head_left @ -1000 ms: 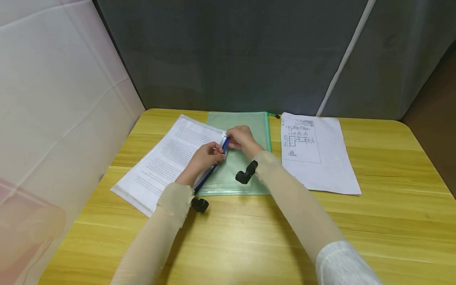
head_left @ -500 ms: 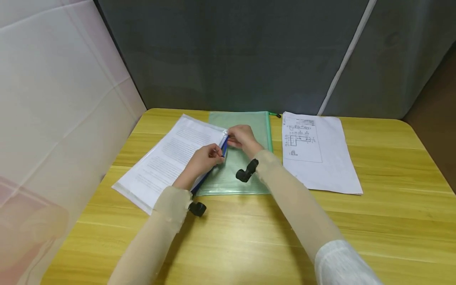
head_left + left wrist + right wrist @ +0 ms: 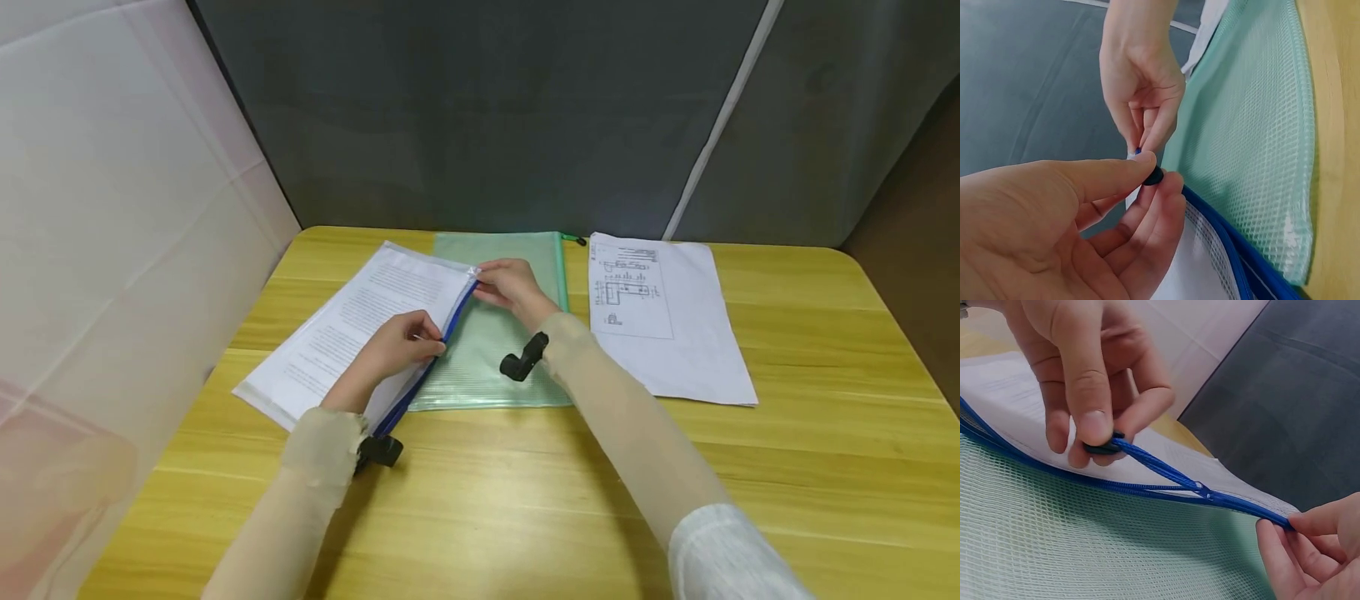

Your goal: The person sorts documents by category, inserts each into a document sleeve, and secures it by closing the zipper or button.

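A clear zip document bag (image 3: 375, 292) with a printed sheet inside lies slanted on the table, its blue zipper edge (image 3: 457, 315) facing right. My left hand (image 3: 397, 346) pinches the dark pull tab (image 3: 1102, 447) between thumb and fingers. From the tab a blue cord (image 3: 1154, 465) runs taut to the zipper slider (image 3: 1204, 491). The zipper tapes are parted on the left hand's side of the slider and joined toward the far corner. At that far corner, my right hand (image 3: 513, 285) pinches the end of the zipper edge.
A green mesh zip bag (image 3: 510, 358) lies partly under the clear one. White paper (image 3: 675, 333) with a technical drawing is at the right. The wooden table (image 3: 525, 500) meets a dark partition (image 3: 480, 117) at the back and a pale cloth (image 3: 135, 208) at left.
My left hand has moved down and left along the blue edge with the pull tab, away from the right hand. The right hand stays at the far corner.
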A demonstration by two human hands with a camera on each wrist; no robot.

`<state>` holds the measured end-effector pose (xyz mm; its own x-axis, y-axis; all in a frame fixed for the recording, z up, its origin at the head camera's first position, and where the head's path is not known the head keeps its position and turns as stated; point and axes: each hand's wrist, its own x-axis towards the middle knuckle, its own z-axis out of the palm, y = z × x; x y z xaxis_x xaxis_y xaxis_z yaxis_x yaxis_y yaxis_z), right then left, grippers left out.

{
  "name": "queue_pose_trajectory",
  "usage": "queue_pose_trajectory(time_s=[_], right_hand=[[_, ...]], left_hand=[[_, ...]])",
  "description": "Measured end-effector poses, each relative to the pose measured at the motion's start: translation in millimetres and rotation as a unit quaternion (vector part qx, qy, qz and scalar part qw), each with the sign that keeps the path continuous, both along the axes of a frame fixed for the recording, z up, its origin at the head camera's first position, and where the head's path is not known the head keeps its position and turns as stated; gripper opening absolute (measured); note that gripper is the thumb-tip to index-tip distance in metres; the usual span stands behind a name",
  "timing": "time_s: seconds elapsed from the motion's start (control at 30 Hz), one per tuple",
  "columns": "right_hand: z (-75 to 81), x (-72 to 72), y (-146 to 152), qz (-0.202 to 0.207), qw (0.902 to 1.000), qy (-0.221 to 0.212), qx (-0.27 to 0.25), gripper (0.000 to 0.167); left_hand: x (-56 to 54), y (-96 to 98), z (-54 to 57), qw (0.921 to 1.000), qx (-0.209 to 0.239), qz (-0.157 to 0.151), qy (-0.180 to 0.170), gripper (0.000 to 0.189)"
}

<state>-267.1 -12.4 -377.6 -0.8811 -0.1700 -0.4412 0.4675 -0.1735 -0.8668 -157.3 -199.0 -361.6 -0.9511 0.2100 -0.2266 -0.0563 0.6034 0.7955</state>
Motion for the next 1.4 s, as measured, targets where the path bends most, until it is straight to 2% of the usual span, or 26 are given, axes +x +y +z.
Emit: queue_pose_trajectory(time_s=[0.1, 0.23, 0.5, 0.8, 0.97, 1.13, 1.4], right_hand=[[0.9, 0.7, 0.8, 0.001, 1.0, 0.0, 0.001, 0.03], [1.1, 1.0, 2.2, 0.001, 1.0, -0.006, -0.004, 0.03], [0.3, 1.3, 5.2, 0.003, 0.9999, -0.01, -0.002, 0.03], [-2.0, 1.6, 6.8, 0.001, 0.9999, -0.007, -0.012, 0.031], [-3.9, 1.9, 7.9, -0.001, 0.9998, -0.006, -0.021, 0.032], [-5.2, 1.6, 8.5, -0.004, 0.9996, -0.006, -0.028, 0.032], [-7.7, 0.1, 7.4, -0.01, 0.9996, -0.007, -0.025, 0.032]], left_hand=[[2.8, -5.8, -1.5, 0.9991, 0.034, -0.005, -0.024, 0.013], [7.2, -12.4, -5.0, 0.9975, 0.058, -0.008, -0.04, 0.015], [21.7, -24.9, -5.3, 0.9973, 0.052, -0.023, -0.046, 0.016], [43.7, -37.9, -6.7, 0.9969, 0.052, -0.035, -0.047, 0.017], [60.1, -45.5, -4.6, 0.9978, 0.035, -0.038, -0.042, 0.017], [75.4, -52.7, -3.2, 0.9987, 0.026, -0.027, -0.033, 0.016], [99.0, -66.2, -1.8, 0.9974, 0.059, -0.026, -0.033, 0.017]])
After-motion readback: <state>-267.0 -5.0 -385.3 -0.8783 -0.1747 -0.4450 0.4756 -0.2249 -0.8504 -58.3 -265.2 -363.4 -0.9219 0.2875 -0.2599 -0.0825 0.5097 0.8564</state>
